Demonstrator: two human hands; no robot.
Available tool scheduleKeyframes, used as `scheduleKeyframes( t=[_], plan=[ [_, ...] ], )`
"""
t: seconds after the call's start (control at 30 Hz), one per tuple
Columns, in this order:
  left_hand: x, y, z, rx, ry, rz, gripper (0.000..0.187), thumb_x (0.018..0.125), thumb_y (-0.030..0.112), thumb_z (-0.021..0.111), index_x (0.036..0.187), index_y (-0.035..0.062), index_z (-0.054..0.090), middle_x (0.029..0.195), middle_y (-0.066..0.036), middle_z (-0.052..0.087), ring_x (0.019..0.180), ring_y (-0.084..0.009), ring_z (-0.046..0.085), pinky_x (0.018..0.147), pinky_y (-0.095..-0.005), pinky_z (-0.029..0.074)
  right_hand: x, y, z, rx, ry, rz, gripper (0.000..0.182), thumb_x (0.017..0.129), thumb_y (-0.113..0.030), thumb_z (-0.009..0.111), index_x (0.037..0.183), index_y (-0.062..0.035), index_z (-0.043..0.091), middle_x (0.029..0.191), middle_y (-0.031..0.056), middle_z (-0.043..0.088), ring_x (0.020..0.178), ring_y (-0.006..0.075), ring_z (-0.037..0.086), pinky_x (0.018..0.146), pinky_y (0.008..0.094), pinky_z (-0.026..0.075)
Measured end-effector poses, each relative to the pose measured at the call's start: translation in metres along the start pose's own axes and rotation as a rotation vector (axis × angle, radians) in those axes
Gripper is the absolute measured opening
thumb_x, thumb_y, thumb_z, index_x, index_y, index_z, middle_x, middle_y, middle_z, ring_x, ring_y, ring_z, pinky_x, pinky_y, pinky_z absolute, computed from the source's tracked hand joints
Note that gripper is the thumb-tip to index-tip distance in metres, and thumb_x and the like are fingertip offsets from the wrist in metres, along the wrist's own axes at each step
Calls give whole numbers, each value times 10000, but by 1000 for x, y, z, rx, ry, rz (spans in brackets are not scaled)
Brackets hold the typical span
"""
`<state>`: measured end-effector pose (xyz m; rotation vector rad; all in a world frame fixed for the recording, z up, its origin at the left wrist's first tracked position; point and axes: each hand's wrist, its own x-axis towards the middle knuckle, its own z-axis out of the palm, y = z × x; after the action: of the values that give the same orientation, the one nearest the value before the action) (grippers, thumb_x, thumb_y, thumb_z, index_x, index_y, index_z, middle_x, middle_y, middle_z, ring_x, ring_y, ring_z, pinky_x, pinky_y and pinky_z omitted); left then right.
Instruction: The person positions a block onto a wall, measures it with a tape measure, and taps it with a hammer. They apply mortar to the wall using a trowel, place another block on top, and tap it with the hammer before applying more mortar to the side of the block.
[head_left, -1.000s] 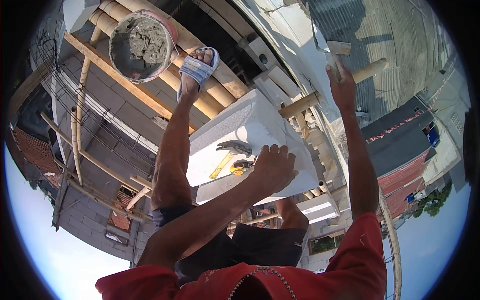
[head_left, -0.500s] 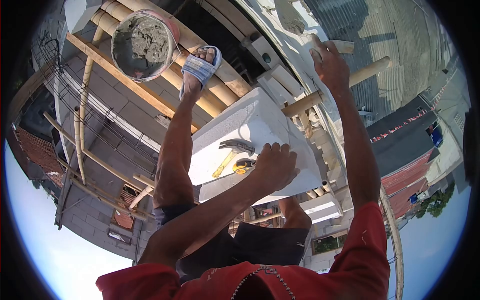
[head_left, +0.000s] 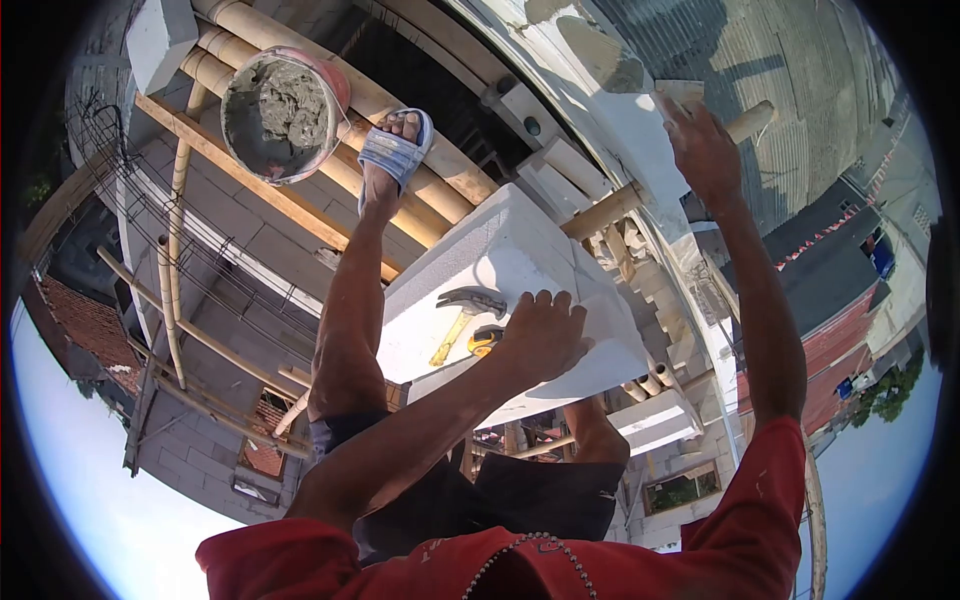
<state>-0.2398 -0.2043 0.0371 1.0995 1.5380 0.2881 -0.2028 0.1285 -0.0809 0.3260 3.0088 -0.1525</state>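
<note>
A hammer (head_left: 470, 300) and tape measure (head_left: 486, 338) crowd the white block (head_left: 500, 250) beside the left hand (head_left: 545, 335). The block's far half lies bare. A mortar bucket (head_left: 280, 110) and sandalled foot (head_left: 395, 150) occupy the bamboo poles (head_left: 440, 165) beyond.

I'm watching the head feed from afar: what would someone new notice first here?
The big white block in the middle, lying across bamboo scaffold poles, with the left hand pressed on its near edge beside a hammer and a yellow tape measure. Upper left, a bucket of grey mortar sits on the poles by a sandalled foot. Upper right, the right hand reaches to the wall top.
</note>
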Motion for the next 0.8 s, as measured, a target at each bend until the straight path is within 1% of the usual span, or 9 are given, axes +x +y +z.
scheduleKeyframes(
  t=[0.03, 0.13, 0.23, 0.43, 0.53, 0.63, 0.73, 0.77, 0.8],
  plan=[
    [0, -1, 0, 7, -2, 3, 471, 954, 434, 589, 1145, 6, 632, 1097, -188, 624, 1000, -338, 620, 843, -474, 467, 4, -5, 0, 16, 36, 2, 494, 905, -163, 644, 1383, -270, 577, 1121, 90, 592, 936, 301, 646, 765, 427, 593],
    [4, -3, 0, 14, -89, -10, 469, 960, 432, 583, 1149, 6, 629, 1081, -190, 623, 984, -344, 622, 837, -481, 466, 31, -26, 10, -32, -84, 99, 558, 922, -161, 649, 1452, -266, 509, 1126, 95, 582, 972, 320, 645, 805, 431, 587],
    [5, -9, 4, 42, -55, -10, 467, 962, 437, 581, 1136, 7, 633, 1069, -190, 623, 963, -349, 626, 824, -482, 467, 33, -33, 33, -64, -140, 251, 566, 900, -91, 598, 1426, -286, 520, 1160, 89, 568, 967, 326, 638, 741, 444, 611],
    [3, -16, 4, 88, 35, 36, 435, 973, 410, 574, 1104, -1, 639, 1026, -196, 635, 919, -355, 642, 809, -487, 482, -49, -37, 36, -2, -253, 390, 599, 886, -48, 578, 1438, -264, 498, 1162, 75, 533, 968, 331, 636, 725, 449, 619],
    [14, -13, -4, 54, 110, 77, 365, 981, 350, 579, 1063, 0, 636, 967, -184, 643, 873, -348, 658, 794, -478, 511, -91, -37, 24, 81, -323, 467, 546, 953, -162, 591, 1474, -247, 456, 1167, 104, 554, 1001, 362, 629, 763, 468, 597],
    [27, -12, -12, -51, 211, 104, 238, 974, 240, 579, 985, 4, 605, 906, -165, 632, 840, -350, 657, 766, -451, 530, -141, -41, 17, 134, -92, 506, 514, 946, -145, 592, 1441, -246, 502, 1120, 90, 560, 970, 326, 644, 745, 439, 596],
    [30, -7, -23, -224, 281, 44, 148, 960, 169, 537, 972, 26, 570, 885, -164, 613, 816, -363, 632, 754, -450, 513, -197, -57, -5, 397, -37, 776, 475, 978, -206, 588, 1445, -230, 504, 1151, 101, 581, 988, 341, 643, 774, 446, 574],
    [28, -14, -22, -212, 249, -21, 135, 953, 160, 519, 959, 27, 543, 894, -155, 607, 798, -350, 620, 747, -431, 512, -216, -62, -18, 494, 41, 796, 463, 989, -229, 579, 1437, -137, 513, 1173, 127, 603, 1044, 334, 638, 804, 450, 559],
    [26, -20, -20, -315, 277, -36, 207, 980, 213, 514, 928, 13, 524, 825, -149, 591, 762, -306, 618, 731, -423, 501, -237, -68, -21, 506, 111, 831, 466, 991, -243, 583, 1431, -105, 515, 1110, 122, 614, 986, 301, 649, 762, 426, 554]
  ],
)
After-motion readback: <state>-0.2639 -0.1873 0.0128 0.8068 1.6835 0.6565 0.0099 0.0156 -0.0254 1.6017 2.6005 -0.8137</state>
